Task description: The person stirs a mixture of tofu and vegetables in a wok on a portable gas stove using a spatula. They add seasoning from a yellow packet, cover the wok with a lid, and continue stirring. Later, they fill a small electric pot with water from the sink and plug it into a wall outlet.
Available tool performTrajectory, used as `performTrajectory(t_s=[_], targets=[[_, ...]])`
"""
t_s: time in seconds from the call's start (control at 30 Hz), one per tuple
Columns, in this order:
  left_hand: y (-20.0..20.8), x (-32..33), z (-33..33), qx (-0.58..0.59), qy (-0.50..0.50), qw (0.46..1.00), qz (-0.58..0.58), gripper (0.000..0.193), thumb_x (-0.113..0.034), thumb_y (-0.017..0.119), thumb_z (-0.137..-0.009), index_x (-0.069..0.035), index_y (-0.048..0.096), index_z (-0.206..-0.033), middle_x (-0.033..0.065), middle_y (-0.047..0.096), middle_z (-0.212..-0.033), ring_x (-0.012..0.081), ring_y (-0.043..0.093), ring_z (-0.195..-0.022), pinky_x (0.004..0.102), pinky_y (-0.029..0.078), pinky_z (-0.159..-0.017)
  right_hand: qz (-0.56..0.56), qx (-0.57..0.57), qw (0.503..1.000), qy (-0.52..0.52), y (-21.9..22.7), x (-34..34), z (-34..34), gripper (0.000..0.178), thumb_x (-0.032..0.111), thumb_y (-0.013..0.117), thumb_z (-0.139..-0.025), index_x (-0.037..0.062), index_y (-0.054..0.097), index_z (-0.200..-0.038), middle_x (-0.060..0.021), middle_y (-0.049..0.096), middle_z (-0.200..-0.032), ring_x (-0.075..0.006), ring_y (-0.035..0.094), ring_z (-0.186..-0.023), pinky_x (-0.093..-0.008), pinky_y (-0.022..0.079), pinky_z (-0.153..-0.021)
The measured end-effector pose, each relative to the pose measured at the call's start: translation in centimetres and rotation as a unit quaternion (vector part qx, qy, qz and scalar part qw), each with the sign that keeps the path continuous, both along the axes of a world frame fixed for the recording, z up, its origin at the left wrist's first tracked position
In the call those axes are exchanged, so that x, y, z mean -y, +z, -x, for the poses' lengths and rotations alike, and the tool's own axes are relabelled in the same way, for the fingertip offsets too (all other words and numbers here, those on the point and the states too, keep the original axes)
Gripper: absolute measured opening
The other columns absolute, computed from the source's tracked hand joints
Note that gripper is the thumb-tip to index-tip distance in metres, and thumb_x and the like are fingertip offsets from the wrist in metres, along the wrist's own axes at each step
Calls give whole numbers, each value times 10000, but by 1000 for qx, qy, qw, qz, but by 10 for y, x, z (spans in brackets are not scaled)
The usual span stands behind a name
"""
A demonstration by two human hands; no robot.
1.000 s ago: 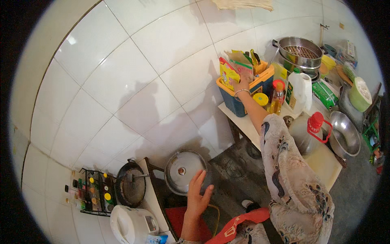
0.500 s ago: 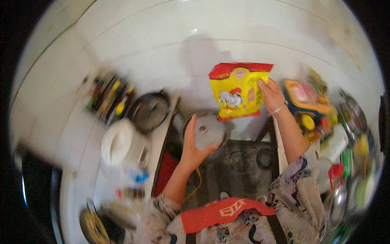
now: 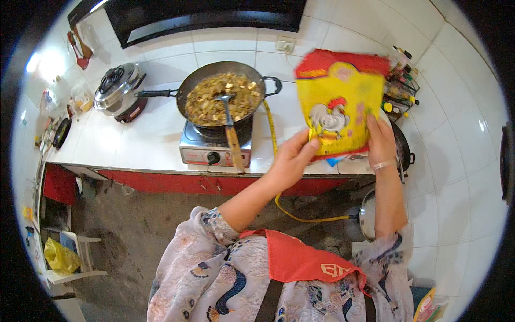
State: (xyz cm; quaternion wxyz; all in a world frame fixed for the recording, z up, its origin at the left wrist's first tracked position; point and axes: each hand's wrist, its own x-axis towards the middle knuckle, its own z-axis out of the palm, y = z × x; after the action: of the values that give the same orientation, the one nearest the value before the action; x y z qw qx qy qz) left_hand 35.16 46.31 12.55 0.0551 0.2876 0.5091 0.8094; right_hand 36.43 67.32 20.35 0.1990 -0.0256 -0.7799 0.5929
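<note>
Beside the wok, both hands hold a yellow packet.

- A white tiled counter with a red front runs along the wall.
- A single-burner stove sits on it, near the front edge, carrying a wok of food with a spatula in it.
- A pressure cooker stands on the counter left of the stove, well apart.
- A yellow hose lies across the counter just right of the stove.
- A spice rack stands at the right end.
</note>
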Motion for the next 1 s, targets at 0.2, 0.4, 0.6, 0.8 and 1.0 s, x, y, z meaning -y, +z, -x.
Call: performTrajectory(t_s=[0.2, 0.4, 0.6, 0.8, 1.0], targets=[[-56, 133, 77, 89, 148, 984, 49, 498, -102, 553, -892, -27, 360, -1345, 150, 518, -1201, 213, 527, -1077, 329, 431, -924, -404, -119, 900, -109, -29, 78, 157, 309, 299, 512, -904, 11, 580, -813, -223, 591, -719, -399, 571, -661, -451, 435, -572], [-129, 152, 80, 349, 124, 927, 49, 689, -241, 620, -868, -31, 241, -1403, 152, 446, -1264, 221, 502, -1077, 334, 462, -827, -461, -92, 869, -157, -54, 113, 221, 324, 330, 475, -907, 34, 558, -803, -231, 596, -762, -436, 565, -729, -522, 428, -611], [-118, 142, 85, 340, 54, 938, -45, 254, -182, 604, -851, -63, 455, -1019, 61, 571, -789, 164, 572, -626, 273, 475, -545, -496, -83, 840, -202, -49, 118, 238, 320, 337, 469, -906, 50, 569, -807, -221, 605, -762, -428, 577, -720, -522, 435, -613], [-68, 227, 68, 305, 44, 951, -30, 377, -45, 565, -805, -28, 438, -1160, 40, 530, -715, 123, 522, -557, 247, 439, -492, -510, -50, 841, -174, -48, 106, 235, 321, 349, 460, -911, 65, 571, -810, -213, 607, -759, -418, 581, -732, -508, 448, -621], [-63, 257, 83, 250, 108, 962, -35, 416, -35, 523, -799, 12, 431, -1202, 54, 522, -714, 118, 512, -534, 227, 426, -464, -521, -74, 838, -143, -55, 124, 231, 313, 333, 475, -904, 58, 566, -785, -209, 599, -738, -409, 579, -688, -504, 450, -612]])
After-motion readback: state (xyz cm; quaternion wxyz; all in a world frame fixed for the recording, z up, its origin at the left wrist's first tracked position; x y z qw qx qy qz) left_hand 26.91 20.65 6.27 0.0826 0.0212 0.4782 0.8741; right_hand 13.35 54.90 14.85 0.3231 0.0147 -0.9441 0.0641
